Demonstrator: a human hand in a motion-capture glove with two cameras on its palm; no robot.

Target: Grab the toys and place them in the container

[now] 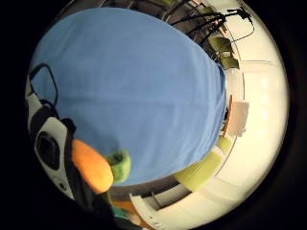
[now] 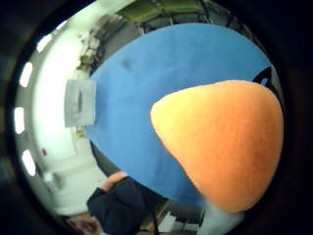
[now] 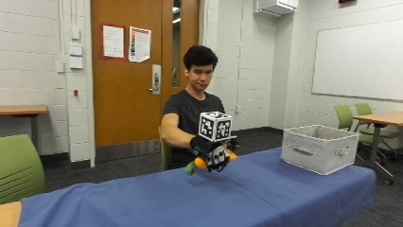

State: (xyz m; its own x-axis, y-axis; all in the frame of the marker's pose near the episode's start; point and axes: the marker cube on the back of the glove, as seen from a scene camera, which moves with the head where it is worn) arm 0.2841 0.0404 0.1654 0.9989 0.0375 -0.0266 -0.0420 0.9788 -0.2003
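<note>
A person at the far side of the table holds an orange plush carrot toy (image 3: pixel 200 163) with a green leafy end (image 3: pixel 189 169) in the gloved right hand (image 3: pixel 213 153), lifted a little above the blue tablecloth (image 3: pixel 252 194). The fingers curl round the toy. The little finger side palm view shows the carrot's orange body (image 1: pixel 92 166) and green top (image 1: pixel 120 165) beside the palm. In the thumb side palm view the orange toy (image 2: pixel 225 147) fills much of the picture. The grey fabric container (image 3: pixel 319 148) stands on the table's right end, apart from the hand; it also shows small (image 2: pixel 79 103).
Green chairs (image 3: pixel 17 168) stand at the left and at the back right (image 3: pixel 345 118). A wooden table (image 3: pixel 383 118) stands behind the container. The blue cloth (image 1: pixel 134 91) spreads wide under the hand.
</note>
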